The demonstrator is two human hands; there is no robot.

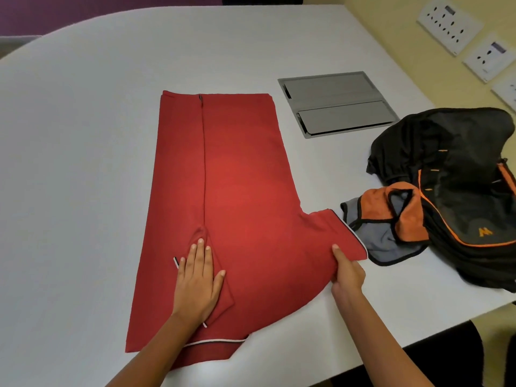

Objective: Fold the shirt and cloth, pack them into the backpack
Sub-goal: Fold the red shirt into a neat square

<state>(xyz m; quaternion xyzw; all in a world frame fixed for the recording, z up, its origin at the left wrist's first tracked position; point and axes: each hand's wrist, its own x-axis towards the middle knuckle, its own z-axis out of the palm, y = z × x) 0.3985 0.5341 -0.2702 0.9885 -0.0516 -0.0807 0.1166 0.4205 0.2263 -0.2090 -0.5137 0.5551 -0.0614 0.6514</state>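
Note:
A red polo shirt (240,174) lies face down on the white table (78,135), its left side folded in along a long vertical edge. My left hand (196,280) presses flat on the folded-in left sleeve near the collar end. My right hand (347,272) pinches the red fabric at the base of the right sleeve, which still sticks out to the right. A black and orange backpack (458,191) lies at the right. An orange and grey cloth (388,227) rests against its front, touching the sleeve tip.
A grey metal cable hatch (335,103) is set flush into the table behind the shirt's right side. White wall sockets (449,25) line the yellow wall at the far right. The table's near right edge (391,350) runs diagonally by my right forearm.

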